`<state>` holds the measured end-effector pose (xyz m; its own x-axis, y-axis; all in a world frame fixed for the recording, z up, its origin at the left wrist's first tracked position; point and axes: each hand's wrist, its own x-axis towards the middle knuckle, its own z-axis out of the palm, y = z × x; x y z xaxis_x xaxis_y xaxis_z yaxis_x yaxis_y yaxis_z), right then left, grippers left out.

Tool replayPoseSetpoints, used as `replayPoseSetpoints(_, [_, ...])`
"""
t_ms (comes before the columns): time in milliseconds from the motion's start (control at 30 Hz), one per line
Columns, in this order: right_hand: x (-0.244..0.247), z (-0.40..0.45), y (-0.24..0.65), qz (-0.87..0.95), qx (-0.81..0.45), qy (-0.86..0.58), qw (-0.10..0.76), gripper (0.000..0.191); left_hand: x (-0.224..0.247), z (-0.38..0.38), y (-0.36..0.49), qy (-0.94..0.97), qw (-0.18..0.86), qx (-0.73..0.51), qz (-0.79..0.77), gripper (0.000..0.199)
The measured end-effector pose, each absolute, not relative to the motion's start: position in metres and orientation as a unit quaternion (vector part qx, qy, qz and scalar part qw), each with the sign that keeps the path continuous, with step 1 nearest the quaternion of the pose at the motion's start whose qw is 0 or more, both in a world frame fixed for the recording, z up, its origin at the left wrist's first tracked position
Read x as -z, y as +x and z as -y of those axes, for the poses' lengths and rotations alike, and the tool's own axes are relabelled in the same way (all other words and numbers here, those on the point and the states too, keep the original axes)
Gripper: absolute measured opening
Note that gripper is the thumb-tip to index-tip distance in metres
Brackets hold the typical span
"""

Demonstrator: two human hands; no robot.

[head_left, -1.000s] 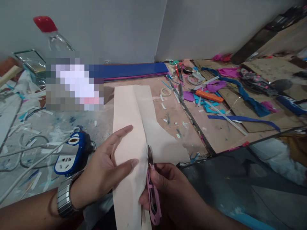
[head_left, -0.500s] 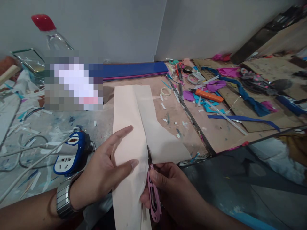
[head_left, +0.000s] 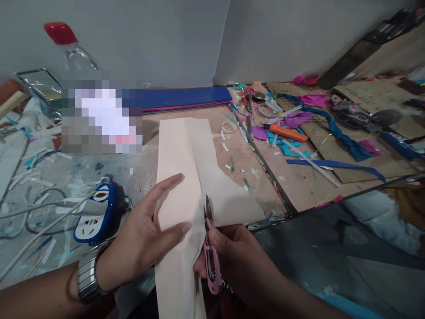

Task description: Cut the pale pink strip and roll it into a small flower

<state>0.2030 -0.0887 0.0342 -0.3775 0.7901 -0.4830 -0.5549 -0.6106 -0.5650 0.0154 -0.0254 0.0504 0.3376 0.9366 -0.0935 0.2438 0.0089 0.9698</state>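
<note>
A long cream sheet, which looks like paper or thin card, runs from the table towards me. A fold or cut edge goes down its middle, and its right part flares out. My left hand holds the sheet's left side, thumb and index finger stretched over the top; its other fingers are hidden. My right hand is closed around pink-handled thread snips. Their blades stand apart at the middle edge of the sheet. Some right fingers are hidden under the sheet.
A blue power strip with cables lies left, near a red-capped bottle, partly blurred. Blue folded material lies at the back. Right are a tape roll, an orange cutter, coloured scraps and cardboard. The table's front edge runs right.
The snips' blades have opened and now show above the sheet, where they were mostly hidden at the edge. The handle has moved up slightly. My left hand stays in place.
</note>
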Motion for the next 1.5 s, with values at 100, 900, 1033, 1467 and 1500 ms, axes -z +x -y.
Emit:
replayPoseSetpoints(100, [-0.033,0.087,0.204,0.166,-0.809,-0.382,0.415,0.048,-0.053,0.025,0.017,0.632,0.520,-0.334,-0.468,0.066])
replayPoseSetpoints(900, [-0.032,0.081,0.202,0.167,-0.797,-0.399,0.421,0.042,-0.053,0.026,0.016,0.624,0.541,-0.320,-0.463,0.062])
replayPoseSetpoints(1033, [-0.030,0.083,0.202,0.163,-0.793,-0.407,0.424,0.043,-0.052,0.026,0.016,0.627,0.537,-0.326,-0.461,0.061])
replayPoseSetpoints(1467, [-0.037,0.076,0.203,0.166,-0.794,-0.401,0.426,0.047,-0.050,0.027,0.014,0.624,0.543,-0.306,-0.471,0.064])
replayPoseSetpoints(1500, [-0.037,0.076,0.204,0.166,-0.793,-0.403,0.425,0.047,-0.050,0.027,0.014,0.624,0.544,-0.305,-0.470,0.063])
